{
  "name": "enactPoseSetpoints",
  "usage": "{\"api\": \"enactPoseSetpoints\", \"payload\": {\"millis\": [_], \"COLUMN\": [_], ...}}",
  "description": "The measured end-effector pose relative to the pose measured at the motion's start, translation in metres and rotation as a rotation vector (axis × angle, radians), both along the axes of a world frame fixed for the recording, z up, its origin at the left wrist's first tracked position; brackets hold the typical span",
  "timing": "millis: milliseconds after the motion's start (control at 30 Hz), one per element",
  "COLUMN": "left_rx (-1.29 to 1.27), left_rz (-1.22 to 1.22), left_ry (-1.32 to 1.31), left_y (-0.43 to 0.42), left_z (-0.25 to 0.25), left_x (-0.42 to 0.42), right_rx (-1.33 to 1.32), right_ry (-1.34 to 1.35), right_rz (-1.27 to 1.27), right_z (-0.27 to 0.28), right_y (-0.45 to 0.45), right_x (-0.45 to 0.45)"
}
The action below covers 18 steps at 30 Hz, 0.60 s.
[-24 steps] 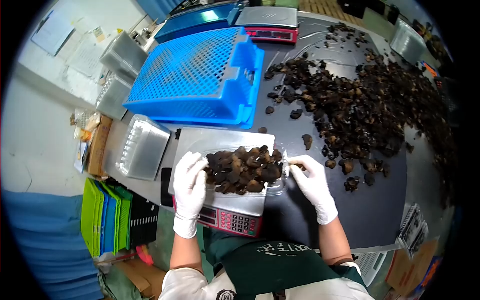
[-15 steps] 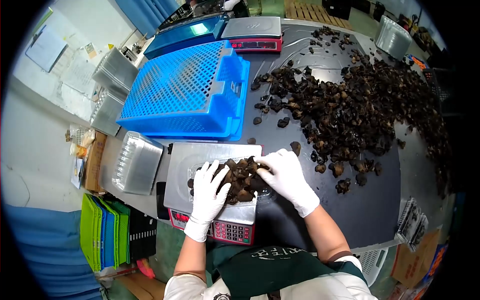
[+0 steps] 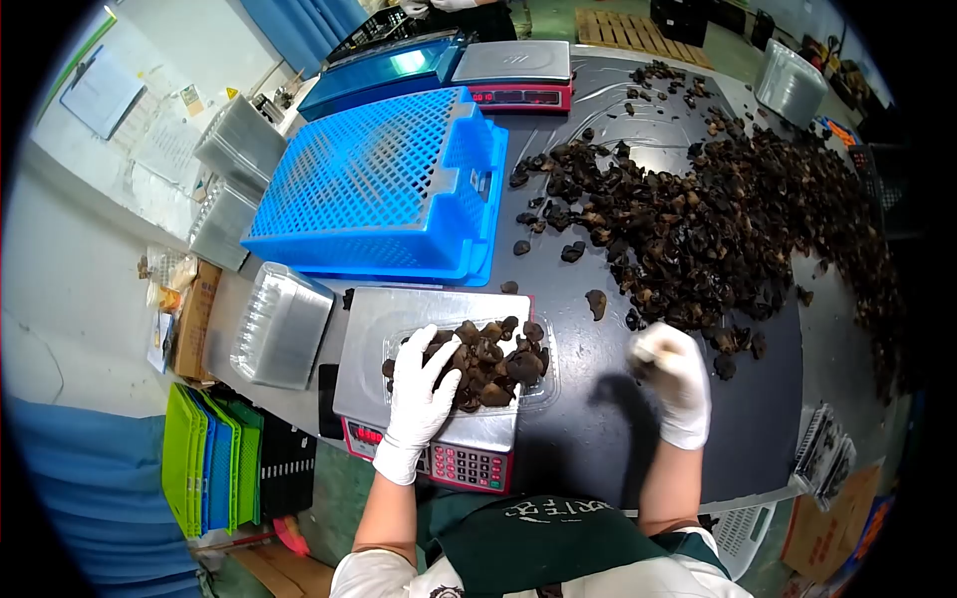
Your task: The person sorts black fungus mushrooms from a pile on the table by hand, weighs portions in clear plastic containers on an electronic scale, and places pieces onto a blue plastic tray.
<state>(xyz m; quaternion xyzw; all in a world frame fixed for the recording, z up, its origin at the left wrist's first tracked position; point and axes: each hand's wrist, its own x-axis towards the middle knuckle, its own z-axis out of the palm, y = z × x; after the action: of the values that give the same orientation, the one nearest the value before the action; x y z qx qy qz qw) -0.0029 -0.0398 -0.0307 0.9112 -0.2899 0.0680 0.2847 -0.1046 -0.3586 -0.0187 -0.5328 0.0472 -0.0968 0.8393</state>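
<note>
My gloved left hand [image 3: 419,394] lies over the left part of a clear plastic tray [image 3: 545,394], fingers spread and touching the dark wood ear mushrooms [image 3: 493,364] heaped in it. The tray sits on a red and silver scale [image 3: 374,314], its right end reaching past the plate. My gloved right hand [image 3: 678,384] is off to the right above the black tabletop, near the front edge of a large mushroom pile [image 3: 688,229]. Its fingers are curled and somewhat blurred; something dark shows at the fingertips, but I cannot make out what.
An upturned blue crate [image 3: 369,179] stands beyond the scale. Stacked clear trays [image 3: 284,324] are at the left. A second scale [image 3: 513,65] sits at the back, where part of another person shows. Loose mushrooms [image 3: 595,304] lie between tray and pile.
My right hand has left the tray and swung right toward the pile, uncovering the tray's right end. My left hand stays on the mushrooms. The view has shifted slightly.
</note>
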Motion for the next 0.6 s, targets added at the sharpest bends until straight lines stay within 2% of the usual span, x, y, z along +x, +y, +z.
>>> {"api": "enactPoseSetpoints", "payload": {"millis": [33, 67, 100, 167, 233, 300, 367, 433, 500, 600], "left_rx": [-0.026, -0.042, -0.042, -0.078, -0.056, -0.12, -0.119, -0.115, -0.142, -0.144], "left_rz": [-0.001, -0.003, -0.003, 0.012, 0.003, 0.023, 0.021, 0.029, 0.08, 0.146], "left_ry": [0.026, 0.034, 0.034, 0.01, -0.067, -0.027, -0.038, -0.052, -0.02, 0.005], "left_y": [0.001, 0.002, 0.002, 0.001, -0.001, -0.003, -0.002, -0.001, 0.003, 0.016], "left_z": [0.002, 0.004, 0.006, 0.01, 0.014, 0.01, 0.008, 0.01, 0.013, 0.017], "left_x": [0.0, 0.0, 0.001, 0.001, 0.003, 0.005, 0.005, 0.004, 0.0, -0.002], "right_rx": [0.215, 0.293, 0.383, 0.432, 0.259, -0.494, -0.707, -1.061, -1.345, -1.495], "right_ry": [-0.317, -0.77, -1.119, -1.104, -0.843, 0.003, -0.088, -0.345, -0.337, -0.356], "right_rz": [0.07, 0.426, 0.92, 0.783, 0.37, 0.195, 0.068, -0.009, 0.025, 0.057], "right_z": [-0.015, -0.009, -0.002, 0.009, 0.004, 0.036, 0.016, -0.011, -0.017, -0.021], "right_y": [-0.012, -0.029, -0.045, -0.044, -0.026, -0.004, 0.033, 0.052, 0.068, 0.078], "right_x": [-0.015, -0.013, -0.011, -0.031, -0.027, -0.017, 0.024, 0.058, 0.075, 0.084]}}
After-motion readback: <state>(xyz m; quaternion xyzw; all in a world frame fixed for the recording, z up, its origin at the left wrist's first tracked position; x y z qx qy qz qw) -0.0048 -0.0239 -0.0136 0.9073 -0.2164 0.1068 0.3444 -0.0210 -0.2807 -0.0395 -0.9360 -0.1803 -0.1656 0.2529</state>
